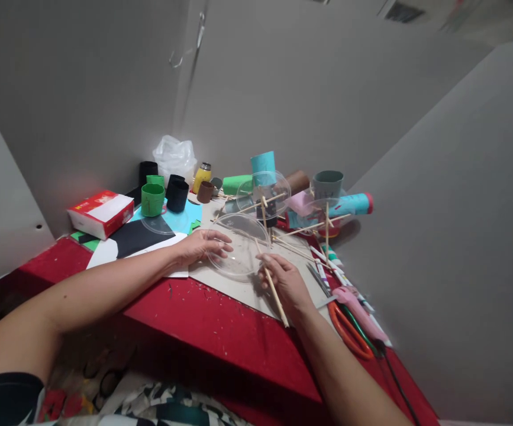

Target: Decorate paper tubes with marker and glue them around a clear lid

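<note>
My left hand [203, 245] is closed on the left side of a round clear plastic lid [238, 260], which stands tilted over the grey board. A thin wooden stick [277, 302] is pinched in my right hand [285, 283]. Its upper end lies close to the right rim of the lid; I cannot tell whether they touch. Just behind stands another clear lid [247, 190] with crossed wooden sticks [264, 202] on it. To its right is a similar lid-and-stick piece [327, 220].
A grey board [220, 283] lies on the red table [158, 313]. On the right are a pink glue gun [358, 313] and orange-handled scissors [345, 331]. Green [152, 200] and black paper tubes [177, 196] and a red-and-white box [100, 213] sit on the left; a blue tube [263, 167] stands behind.
</note>
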The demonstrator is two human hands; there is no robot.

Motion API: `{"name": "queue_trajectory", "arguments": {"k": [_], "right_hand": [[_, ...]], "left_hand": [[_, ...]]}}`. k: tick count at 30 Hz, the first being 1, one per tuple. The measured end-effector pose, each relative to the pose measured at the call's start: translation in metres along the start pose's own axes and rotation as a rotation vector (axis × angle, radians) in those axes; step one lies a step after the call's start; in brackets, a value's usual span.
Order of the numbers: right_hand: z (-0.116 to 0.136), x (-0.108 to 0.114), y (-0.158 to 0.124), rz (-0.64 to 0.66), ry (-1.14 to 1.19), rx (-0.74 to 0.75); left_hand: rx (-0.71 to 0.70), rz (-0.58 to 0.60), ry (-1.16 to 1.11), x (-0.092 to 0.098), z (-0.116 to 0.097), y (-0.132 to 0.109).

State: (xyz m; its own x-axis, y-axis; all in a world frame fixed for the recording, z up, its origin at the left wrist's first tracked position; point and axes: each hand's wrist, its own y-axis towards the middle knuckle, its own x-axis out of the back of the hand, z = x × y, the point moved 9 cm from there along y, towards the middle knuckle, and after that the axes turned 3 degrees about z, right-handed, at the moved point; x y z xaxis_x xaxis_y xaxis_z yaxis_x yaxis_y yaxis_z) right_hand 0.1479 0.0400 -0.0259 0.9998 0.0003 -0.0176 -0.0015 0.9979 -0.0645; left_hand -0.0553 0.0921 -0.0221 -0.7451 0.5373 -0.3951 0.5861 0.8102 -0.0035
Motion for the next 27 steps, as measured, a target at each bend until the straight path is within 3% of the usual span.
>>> {"name": "queue_trajectory", "arguments": {"k": [11, 18, 27], "right_hand": [[0.009, -0.015, -0.004, 0.042, 0.04, 0.084], [0.001, -0.033, -0.006, 0.15, 0.053, 0.046], [0.002, -0.024, 0.006, 0.095, 0.035, 0.04]], "left_hand": [[0.11, 0.047, 0.06, -0.01, 0.002, -0.011], [0.086, -0.029, 0.089, -0.006, -0.005, -0.013], [0.084, -0.074, 0.145, -0.005, -0.012, -0.014]]}}
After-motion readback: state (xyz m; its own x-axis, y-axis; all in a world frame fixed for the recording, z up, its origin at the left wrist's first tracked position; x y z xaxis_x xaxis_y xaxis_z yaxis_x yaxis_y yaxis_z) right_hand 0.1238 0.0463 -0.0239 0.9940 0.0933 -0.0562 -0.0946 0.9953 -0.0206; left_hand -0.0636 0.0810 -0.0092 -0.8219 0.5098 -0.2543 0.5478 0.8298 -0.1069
